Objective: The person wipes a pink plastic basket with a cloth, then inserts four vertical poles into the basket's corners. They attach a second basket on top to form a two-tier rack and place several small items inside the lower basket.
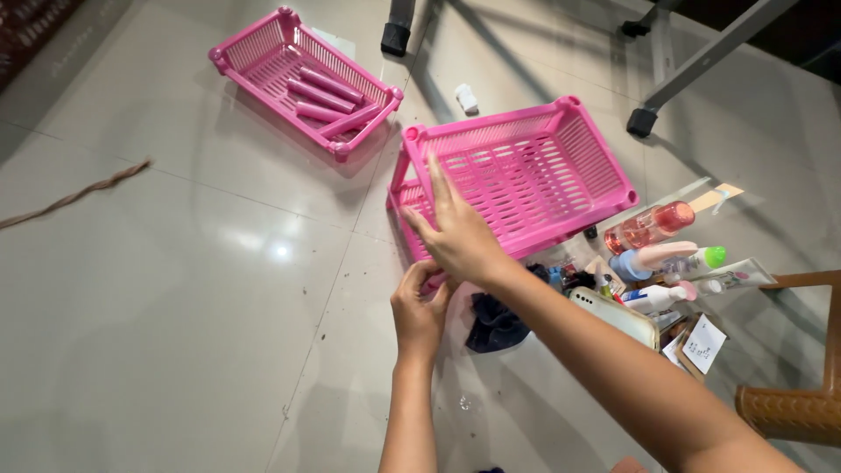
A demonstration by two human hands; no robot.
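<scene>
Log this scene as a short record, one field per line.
Setting: glossy tiled floor
Right hand: flat on the rim of the near pink basket
Left hand: gripping that basket's near corner from below
Far basket: holds loose pink tubes
Right of the basket: bottles, a tube, a phone
Under the arms: dark cloth

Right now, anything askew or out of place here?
Yes. The near pink slotted plastic basket sits tilted, propped by the right hand, not flat on the floor. The far pink basket holds loose pink tubes. Bottles lie scattered.
</scene>
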